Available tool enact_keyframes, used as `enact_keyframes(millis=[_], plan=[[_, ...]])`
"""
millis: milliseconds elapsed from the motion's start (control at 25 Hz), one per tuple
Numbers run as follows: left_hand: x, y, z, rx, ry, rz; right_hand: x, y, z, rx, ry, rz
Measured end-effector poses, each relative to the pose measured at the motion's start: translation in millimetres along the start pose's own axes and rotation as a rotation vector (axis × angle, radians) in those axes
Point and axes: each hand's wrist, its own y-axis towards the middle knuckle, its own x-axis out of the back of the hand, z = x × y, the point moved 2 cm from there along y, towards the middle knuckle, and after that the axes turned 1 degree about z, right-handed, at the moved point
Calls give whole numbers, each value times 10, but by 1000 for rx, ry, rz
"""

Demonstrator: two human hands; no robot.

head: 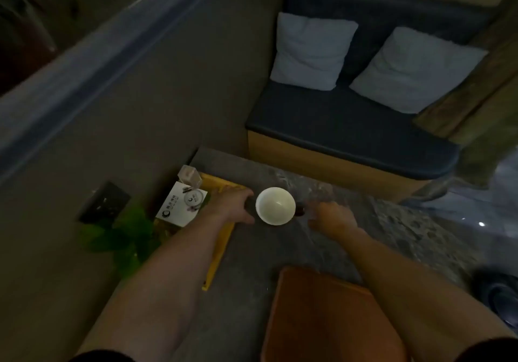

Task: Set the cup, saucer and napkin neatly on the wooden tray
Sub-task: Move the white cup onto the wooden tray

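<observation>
A white cup (275, 206) stands on the grey stone table (252, 263), seen from above and empty. A dark saucer edge (300, 211) shows at its right side; the rest is too dim to make out. My left hand (234, 204) curls around the cup's left side, fingers and thumb at its wall. My right hand (332, 217) is blurred, fingers apart, a little right of the cup and not touching it. A yellow wooden tray (221, 247) lies under my left forearm. A white printed paper square (182, 207), perhaps the napkin, lies at the tray's left.
A clear small container (190, 176) stands behind the paper square. Green leaves (126, 238) hang at the left by the wall. An orange-brown seat (325, 319) is close below me. A dark bench (350, 137) with two pale cushions stands beyond the table.
</observation>
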Motion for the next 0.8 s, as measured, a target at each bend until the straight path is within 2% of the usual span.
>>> enact_keyframes(millis=[120, 400, 800], plan=[[-63, 105, -39, -36, -11, 31, -44, 180, -13, 1, -1, 34], [-227, 185, -171, -63, -165, -36, -193, 379, -26, 37, 92, 9], [-397, 134, -347, 62, -303, -39, -290, 370, -84, -13, 245, 10]])
